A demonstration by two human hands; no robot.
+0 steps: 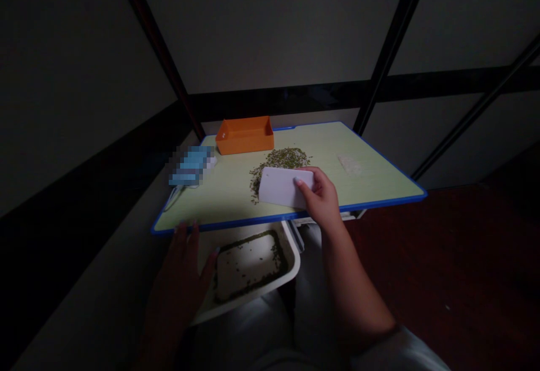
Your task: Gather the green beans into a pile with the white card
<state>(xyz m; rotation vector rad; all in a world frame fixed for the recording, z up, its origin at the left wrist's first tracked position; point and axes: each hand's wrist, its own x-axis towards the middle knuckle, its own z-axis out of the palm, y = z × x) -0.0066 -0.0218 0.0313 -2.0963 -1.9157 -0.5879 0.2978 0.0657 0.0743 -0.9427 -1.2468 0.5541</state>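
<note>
My right hand [323, 194] grips a flat white scraper [280, 187], thumb on its face. The scraper is tilted at the near side of a spread pile of small greenish-brown seeds or granules [289, 157] on the pale green tabletop [236, 191]. Lower left, my left hand [181, 270] is in shadow, fingers stretched out and thumb apart. Its fingertips are near the table's blue edge, and the thumb lies over a white basin [293, 256]. Whether it touches the basin's rim is hard to tell. The same granules line the inside edges of the basin.
An orange open box [247, 145] stands at the back left of the table. A blurred blue object [192, 164] with a white cable is at the left edge. A small pale patch [350, 163] lies on the right side. Panelled walls rise behind.
</note>
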